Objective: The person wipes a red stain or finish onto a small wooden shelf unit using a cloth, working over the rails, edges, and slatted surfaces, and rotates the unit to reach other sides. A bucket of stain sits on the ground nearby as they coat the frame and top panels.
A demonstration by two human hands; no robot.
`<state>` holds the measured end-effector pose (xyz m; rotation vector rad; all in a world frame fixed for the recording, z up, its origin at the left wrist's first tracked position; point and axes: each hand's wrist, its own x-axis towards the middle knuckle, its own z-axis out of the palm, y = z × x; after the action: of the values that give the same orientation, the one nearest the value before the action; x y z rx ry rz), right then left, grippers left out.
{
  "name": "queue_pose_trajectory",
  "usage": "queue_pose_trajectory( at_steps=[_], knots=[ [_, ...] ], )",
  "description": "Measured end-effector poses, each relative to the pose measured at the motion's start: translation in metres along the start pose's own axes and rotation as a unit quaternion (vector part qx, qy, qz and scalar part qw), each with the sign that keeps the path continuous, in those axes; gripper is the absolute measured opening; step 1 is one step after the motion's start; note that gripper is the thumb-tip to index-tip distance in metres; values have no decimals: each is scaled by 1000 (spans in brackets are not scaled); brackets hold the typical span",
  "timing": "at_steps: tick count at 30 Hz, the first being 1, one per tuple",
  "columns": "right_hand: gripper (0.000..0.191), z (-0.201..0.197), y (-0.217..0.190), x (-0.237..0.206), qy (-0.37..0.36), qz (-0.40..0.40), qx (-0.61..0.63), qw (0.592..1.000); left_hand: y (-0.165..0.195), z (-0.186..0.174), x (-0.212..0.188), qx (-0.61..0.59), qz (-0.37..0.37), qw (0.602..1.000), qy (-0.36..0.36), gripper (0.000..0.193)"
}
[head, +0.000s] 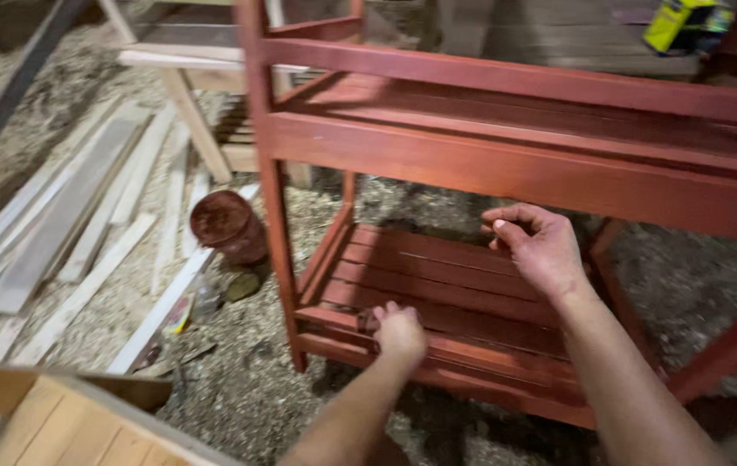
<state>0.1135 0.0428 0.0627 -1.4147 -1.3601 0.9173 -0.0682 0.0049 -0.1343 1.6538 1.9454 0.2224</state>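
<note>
A red-stained wooden shelf rack (507, 168) stands on a sawdust floor, with slatted shelves. My left hand (399, 332) is closed on a small dark object, hard to identify, pressed against the front slats of the bottom shelf (437, 276). My right hand (537, 246) hovers above the bottom shelf, just under the middle shelf's front rail, fingers loosely curled with nothing in them. Both hands carry reddish stain marks.
A stain-covered can (229, 226) sits on the floor left of the rack. Loose pale boards (66, 216) lie on the sawdust at left. An unpainted wooden frame (187, 60) stands behind; a pale wood piece (66, 423) is at bottom left. A yellow container (683, 22) sits top right.
</note>
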Motion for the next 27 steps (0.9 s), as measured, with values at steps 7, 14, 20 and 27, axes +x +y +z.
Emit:
queue_pose_trajectory(
  at_steps=[7,14,20,27],
  knots=[
    [19,-70,31,-37,51,10,24,998,103,57,-44,62,44,994,-79,24],
    [20,-155,62,-71,96,27,-9,995,217,138,-104,96,180,968,-145,30],
    [20,-213,79,-96,146,75,-5,986,281,191,-122,-97,156,965,-188,43],
    [18,-247,71,-101,216,36,81,972,326,204,-110,-295,-69,942,-147,44]
  ],
)
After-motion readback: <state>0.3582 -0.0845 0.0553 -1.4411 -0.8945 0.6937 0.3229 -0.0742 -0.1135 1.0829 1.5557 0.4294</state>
